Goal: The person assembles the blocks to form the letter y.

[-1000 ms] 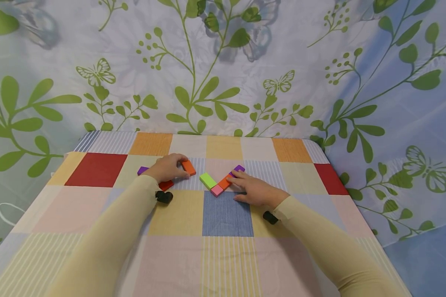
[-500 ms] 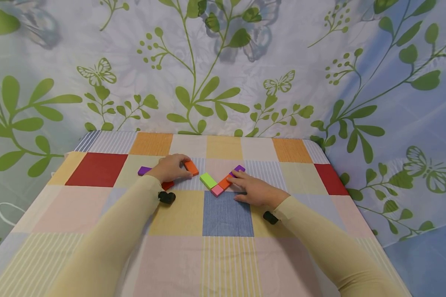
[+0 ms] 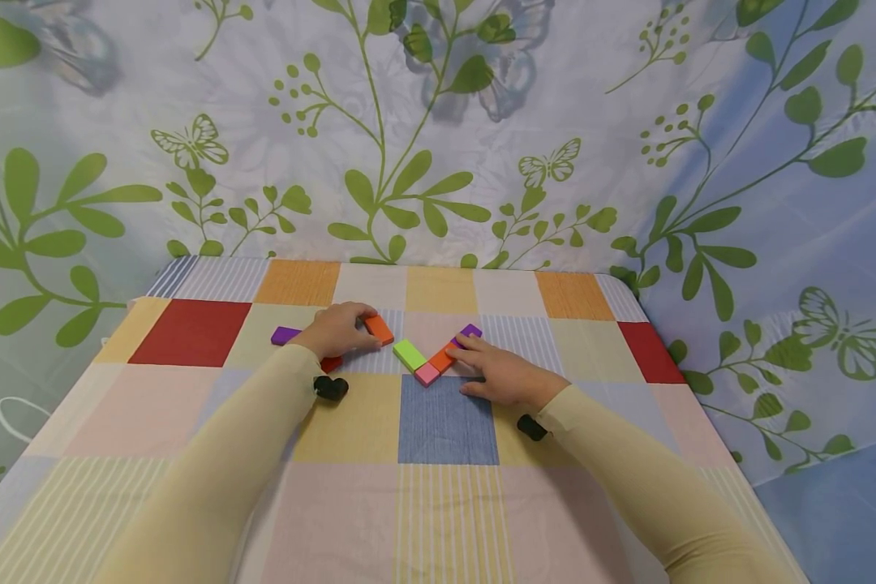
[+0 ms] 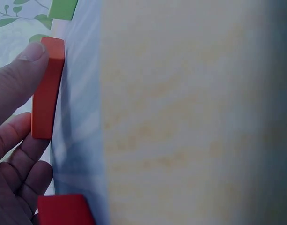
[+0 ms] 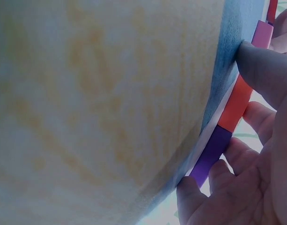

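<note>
My left hand (image 3: 337,328) pinches an orange block (image 3: 380,329) between thumb and fingers; the left wrist view shows the thumb across the near end of this orange block (image 4: 48,96). To its right lies a lime green block (image 3: 410,355), its near end at a pink block (image 3: 427,374). From the pink one, a second orange block (image 3: 441,359) and a purple block (image 3: 471,331) run in a slanted row. My right hand (image 3: 507,377) lies along this row, fingers extended and touching the orange and purple blocks. In the right wrist view its fingertips meet the purple block (image 5: 211,152).
A red block (image 3: 331,364) sits partly hidden beside my left wrist, and another purple block (image 3: 284,335) lies behind the forearm. The patchwork tablecloth (image 3: 445,519) covers the table. A leaf-patterned curtain (image 3: 438,122) hangs at the back edge.
My left hand has slid slightly right with the orange block, bringing it closer to the green block. The right hand and its row have stayed put.
</note>
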Motion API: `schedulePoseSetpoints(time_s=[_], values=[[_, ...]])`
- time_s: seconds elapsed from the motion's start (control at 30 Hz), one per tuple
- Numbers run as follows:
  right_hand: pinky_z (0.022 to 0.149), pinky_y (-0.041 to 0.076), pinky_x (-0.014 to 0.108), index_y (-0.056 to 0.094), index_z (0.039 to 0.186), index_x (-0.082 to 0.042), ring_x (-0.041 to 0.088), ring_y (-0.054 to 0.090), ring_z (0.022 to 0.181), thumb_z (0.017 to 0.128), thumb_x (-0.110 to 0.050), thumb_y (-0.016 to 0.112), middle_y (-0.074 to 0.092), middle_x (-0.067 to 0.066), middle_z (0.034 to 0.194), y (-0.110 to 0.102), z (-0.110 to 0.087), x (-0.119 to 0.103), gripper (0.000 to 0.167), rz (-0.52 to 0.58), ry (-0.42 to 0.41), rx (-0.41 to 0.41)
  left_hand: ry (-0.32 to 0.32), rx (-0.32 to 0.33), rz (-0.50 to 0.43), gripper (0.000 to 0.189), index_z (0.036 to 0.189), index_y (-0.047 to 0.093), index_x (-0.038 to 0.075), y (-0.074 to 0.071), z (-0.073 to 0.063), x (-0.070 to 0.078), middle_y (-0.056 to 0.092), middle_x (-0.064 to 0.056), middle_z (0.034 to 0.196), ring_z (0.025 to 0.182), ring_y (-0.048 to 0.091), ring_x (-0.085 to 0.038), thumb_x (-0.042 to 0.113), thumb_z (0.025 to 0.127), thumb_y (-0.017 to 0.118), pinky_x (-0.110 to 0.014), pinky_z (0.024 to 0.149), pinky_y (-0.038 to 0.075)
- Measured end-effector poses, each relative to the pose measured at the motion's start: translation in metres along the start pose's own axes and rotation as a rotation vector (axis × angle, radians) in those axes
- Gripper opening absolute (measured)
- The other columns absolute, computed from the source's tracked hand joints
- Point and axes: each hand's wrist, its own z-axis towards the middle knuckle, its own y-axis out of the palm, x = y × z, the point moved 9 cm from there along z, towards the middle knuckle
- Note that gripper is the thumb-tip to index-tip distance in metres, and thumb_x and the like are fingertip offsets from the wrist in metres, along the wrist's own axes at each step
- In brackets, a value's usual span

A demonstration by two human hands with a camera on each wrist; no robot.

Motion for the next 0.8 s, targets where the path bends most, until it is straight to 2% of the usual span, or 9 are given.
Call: schedulePoseSetpoints(time_s=[0.37,0.8], values=[[0.129,0.027,0.05,0.032,0.167,-0.02,0.033,0.021,0.163,0.101,-0.036,0.071,0.017,0.009,0.177,0.002,0.001,0.002,0.079,-0.001,0.03,-0.015,0.016,0.007,0.036,0.069,0.148,0.059,0.014,0.0,-0.001,0.007,0.063,-0.011,0.146,0.129,0.056,-0.034,0.045,0.091,0.081,-0.054,0.108,0.035],[0.129,0.028,0.05,0.032,0.167,-0.021,0.032,0.021,0.163,0.101,-0.036,0.071,0.017,0.009,0.177,0.003,0.001,0.003,0.079,-0.009,0.032,-0.016,0.007,0.024,0.027,0.068,0.148,0.059,0.013,0.002,-0.001,0.012,0.064,-0.011,0.145,0.128,0.057,-0.033,0.045,0.092,0.08,-0.052,0.108,0.033]])
